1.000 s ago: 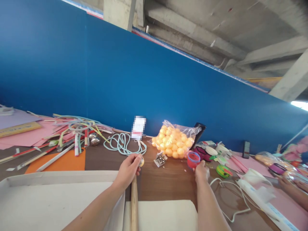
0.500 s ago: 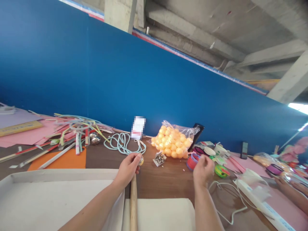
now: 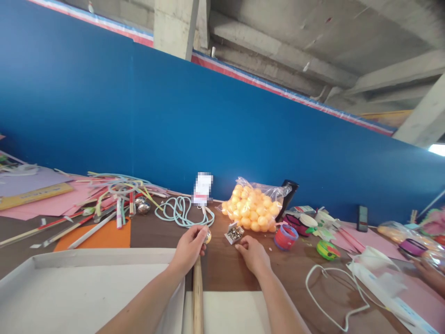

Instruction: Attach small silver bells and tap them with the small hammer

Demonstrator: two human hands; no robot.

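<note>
My left hand (image 3: 191, 246) is closed around a small shiny round object (image 3: 208, 236), gold and silver, mostly covered by the fingers. Below it, a long wooden stick (image 3: 198, 297) runs toward me. My right hand (image 3: 255, 255) is low over the table, thumb and index finger drawn together at the near right corner of a small open box of metal tacks (image 3: 233, 234). Whatever lies between those fingertips is too small to make out. Behind the box is a clear bag of orange balls (image 3: 252, 208).
A white tray (image 3: 104, 255) lies at the left front, cream paper (image 3: 229, 311) near me. Blue cord (image 3: 181, 211), a red tape roll (image 3: 285, 236), a green round item (image 3: 327, 249) and a white cable (image 3: 309, 283) lie around. Another person's hand (image 3: 427, 269) is at far right.
My right hand has come left and down from beside the red roll to the tack box. The left hand keeps its hold. The view has shifted slightly.
</note>
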